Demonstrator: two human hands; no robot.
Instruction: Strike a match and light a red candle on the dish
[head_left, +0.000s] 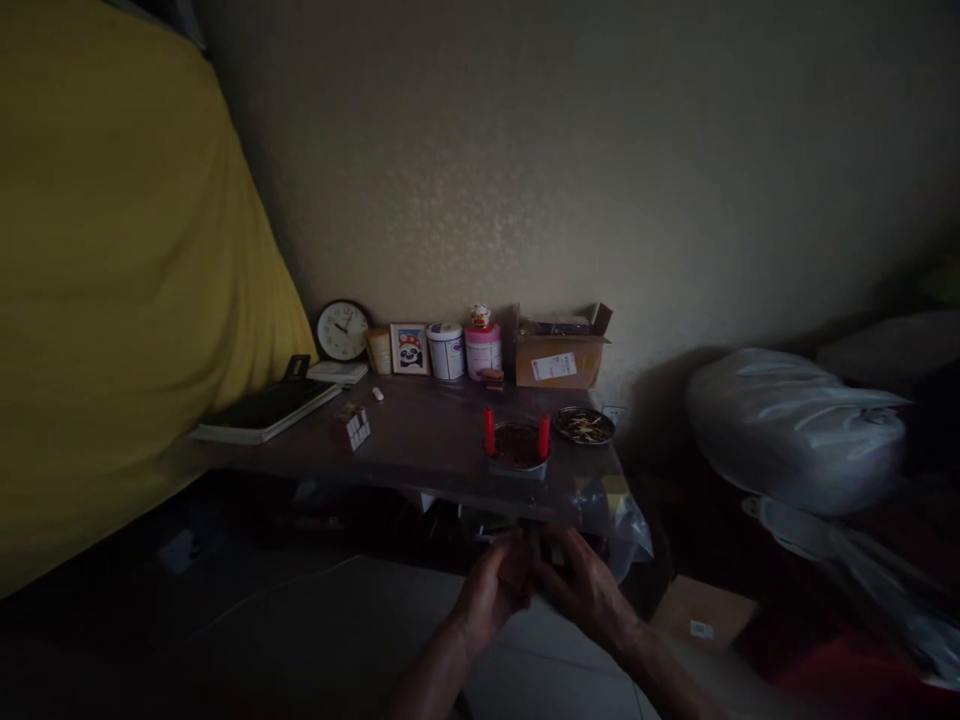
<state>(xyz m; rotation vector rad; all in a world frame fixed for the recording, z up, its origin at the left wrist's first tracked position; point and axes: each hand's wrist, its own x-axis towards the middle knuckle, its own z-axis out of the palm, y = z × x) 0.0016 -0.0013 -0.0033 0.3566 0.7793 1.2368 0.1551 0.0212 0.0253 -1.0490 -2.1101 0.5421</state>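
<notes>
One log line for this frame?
left hand: curled, meets right | right hand: curled, grip contents unclear | nearest: bowl, red candles beside it, on table

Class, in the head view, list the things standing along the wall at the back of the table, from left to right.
Clock → yellow cup → panda picture → white tin → pink tin → cardboard box.
</notes>
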